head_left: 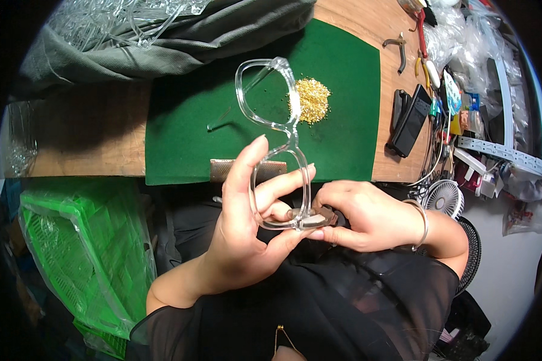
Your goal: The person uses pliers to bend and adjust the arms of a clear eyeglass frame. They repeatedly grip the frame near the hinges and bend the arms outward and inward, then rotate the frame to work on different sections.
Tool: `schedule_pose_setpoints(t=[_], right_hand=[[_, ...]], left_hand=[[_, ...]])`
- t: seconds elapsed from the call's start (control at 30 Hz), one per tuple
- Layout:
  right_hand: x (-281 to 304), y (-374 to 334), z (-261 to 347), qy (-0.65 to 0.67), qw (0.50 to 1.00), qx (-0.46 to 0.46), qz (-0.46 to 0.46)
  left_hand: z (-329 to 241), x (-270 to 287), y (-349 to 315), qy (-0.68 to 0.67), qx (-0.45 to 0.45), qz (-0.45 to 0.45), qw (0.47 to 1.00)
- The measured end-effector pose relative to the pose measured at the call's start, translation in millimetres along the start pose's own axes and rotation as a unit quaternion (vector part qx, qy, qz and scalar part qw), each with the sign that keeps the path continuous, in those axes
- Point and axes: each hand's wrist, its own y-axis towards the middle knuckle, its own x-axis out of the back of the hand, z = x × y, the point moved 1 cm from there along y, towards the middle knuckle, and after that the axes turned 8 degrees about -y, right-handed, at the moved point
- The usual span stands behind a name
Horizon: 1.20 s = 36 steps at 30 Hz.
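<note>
A clear plastic eyeglass frame (292, 137) stands tilted in front of me. My left hand (238, 234) grips its lower rim, with the thumb at the lower corner and the fingers behind the rim. One temple arm (226, 117) reaches away past the upper rim. At that lower corner my right hand (364, 216) is closed, thumb and fingertips around a small brownish, metal-looking piece (325, 218); its kind is partly hidden. Beyond the frame, a heap of tiny gold-coloured parts (313, 100), like small screws, lies on a green mat (186, 120).
A grey cloth (180, 51) with many clear frames (120, 21) lies at the far left. Pliers (401, 54), a black phone-like device (411, 123) and cables are to the right. A green crate (84, 240) stands left; a small white fan (444, 198) stands right.
</note>
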Motion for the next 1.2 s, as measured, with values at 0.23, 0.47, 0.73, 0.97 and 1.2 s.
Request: schedule_pose_setpoints(t=[0.23, 0.47, 0.73, 0.97, 1.2], right_hand=[[-6, 6, -5, -0.258, 0.937, 0.136, -0.191], [-11, 8, -11, -0.293, 0.909, 0.17, -0.242], [-12, 5, -16, -0.311, 0.908, 0.177, -0.217], [-20, 7, -20, -0.299, 0.917, 0.16, -0.208], [-20, 5, -14, -0.284, 0.927, 0.135, -0.205]], left_hand=[[-5, 7, 1, 0.265, -0.169, 0.095, 0.944], [-3, 8, 2, 0.272, -0.19, 0.135, 0.934], [-1, 8, -2, 0.267, -0.18, 0.156, 0.934], [-2, 6, 2, 0.24, -0.146, 0.169, 0.945], [-2, 5, 1, 0.239, -0.123, 0.151, 0.951]])
